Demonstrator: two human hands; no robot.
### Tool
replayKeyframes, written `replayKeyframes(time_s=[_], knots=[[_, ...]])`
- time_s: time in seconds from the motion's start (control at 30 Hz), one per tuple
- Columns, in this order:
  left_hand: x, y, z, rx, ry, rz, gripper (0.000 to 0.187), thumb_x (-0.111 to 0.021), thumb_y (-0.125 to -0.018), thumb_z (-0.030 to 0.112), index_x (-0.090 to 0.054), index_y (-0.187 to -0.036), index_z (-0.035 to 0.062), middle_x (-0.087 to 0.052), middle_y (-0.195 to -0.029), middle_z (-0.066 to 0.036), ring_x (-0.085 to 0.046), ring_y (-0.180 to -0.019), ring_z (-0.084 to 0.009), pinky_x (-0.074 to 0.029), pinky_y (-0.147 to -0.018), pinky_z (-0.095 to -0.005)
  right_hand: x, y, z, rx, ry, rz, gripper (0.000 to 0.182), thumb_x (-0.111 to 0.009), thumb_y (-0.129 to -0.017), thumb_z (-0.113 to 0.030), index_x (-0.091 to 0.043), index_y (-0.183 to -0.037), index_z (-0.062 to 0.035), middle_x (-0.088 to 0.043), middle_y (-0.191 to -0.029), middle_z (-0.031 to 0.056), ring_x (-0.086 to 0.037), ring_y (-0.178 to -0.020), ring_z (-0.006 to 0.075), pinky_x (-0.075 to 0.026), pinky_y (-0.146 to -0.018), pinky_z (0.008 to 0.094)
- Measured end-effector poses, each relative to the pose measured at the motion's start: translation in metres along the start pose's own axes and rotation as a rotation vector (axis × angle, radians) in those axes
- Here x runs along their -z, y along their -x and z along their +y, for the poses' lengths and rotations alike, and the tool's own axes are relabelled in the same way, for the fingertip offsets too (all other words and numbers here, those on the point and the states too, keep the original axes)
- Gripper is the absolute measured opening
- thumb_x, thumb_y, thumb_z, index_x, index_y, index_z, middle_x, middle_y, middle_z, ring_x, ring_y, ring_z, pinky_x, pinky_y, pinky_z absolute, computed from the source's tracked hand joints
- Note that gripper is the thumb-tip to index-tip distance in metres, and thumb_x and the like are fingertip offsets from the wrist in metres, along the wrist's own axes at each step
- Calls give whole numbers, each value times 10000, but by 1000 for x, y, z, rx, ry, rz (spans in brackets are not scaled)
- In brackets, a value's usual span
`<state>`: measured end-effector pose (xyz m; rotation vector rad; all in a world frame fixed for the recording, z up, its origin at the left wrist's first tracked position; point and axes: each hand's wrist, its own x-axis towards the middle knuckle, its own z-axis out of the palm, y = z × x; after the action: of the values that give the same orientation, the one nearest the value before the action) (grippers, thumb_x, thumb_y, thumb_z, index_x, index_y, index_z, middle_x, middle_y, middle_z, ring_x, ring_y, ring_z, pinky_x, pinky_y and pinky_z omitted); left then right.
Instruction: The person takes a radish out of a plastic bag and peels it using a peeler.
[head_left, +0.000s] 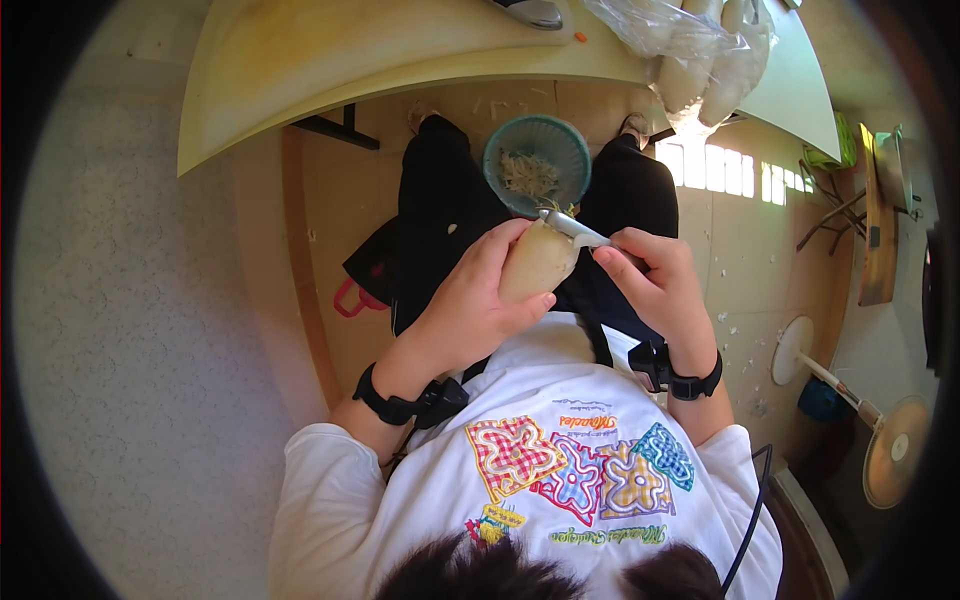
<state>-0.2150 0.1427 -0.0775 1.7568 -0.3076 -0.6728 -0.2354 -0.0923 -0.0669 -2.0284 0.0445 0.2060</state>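
My left hand (478,300) is wrapped round a thick white radish (538,265), held tilted above my lap. My right hand (655,280) grips a silver peeler (575,228), whose metal end lies against the radish's far end. A pale strip of peel hangs beside the metal. Just beyond the radish, a teal plastic basin (497,165) stands on the floor between my feet. Pale peel shreds (528,172) lie in it. My right fingers cover most of the tool's handle.
A pale table (420,50) curves across the front, bearing a metal utensil (535,12) and a clear plastic bag (735,50) of white radishes. Peel scraps dot the tiled floor. A fan (895,450) and a folding stand (835,215) are at the right.
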Motion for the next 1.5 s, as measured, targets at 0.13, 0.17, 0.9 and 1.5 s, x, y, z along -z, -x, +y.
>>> replayKeyframes(time_s=[0.13, 0.17, 0.9, 1.5], knots=[[-2, -1, -2, -13, 6, 5, 659, -727, -822, 203, -412, -1368, 7, -526, -1287, -194, -529, -1193, -321, -414, -1032, -395, -1, 0, 3, -26, -16, -10, 264, -727, -885, -197, -621, -769, 15, -382, -546, 63, -322, -514, 122, -297, -471, 303], [-2, -1, -3, -20, -2, 3, 658, -726, -824, 205, -412, -1367, 6, -525, -1289, -196, -529, -1192, -323, -415, -1031, -396, -3, 1, 4, -16, -27, 5, 266, -725, -886, -198, -619, -768, 15, -377, -544, 59, -318, -514, 117, -293, -470, 303], [2, 2, 2, 18, -19, -21, 683, -723, -837, 144, -366, -1410, 36, -506, -1262, -107, -509, -1163, -187, -423, -1002, -326, 6, 2, 23, -168, -272, 25, 288, -651, -960, -232, -647, -785, -5, -471, -575, -50, -405, -533, 25, -306, -477, 226], [-5, -1, -4, -73, -54, 94, 666, -753, -800, 177, -414, -1350, 15, -558, -1241, -186, -547, -1150, -343, -434, -995, -415, -7, 8, -12, 91, 29, -146, 254, -781, -821, -254, -684, -799, -21, -546, -581, 82, -521, -505, 208, -391, -483, 311]])
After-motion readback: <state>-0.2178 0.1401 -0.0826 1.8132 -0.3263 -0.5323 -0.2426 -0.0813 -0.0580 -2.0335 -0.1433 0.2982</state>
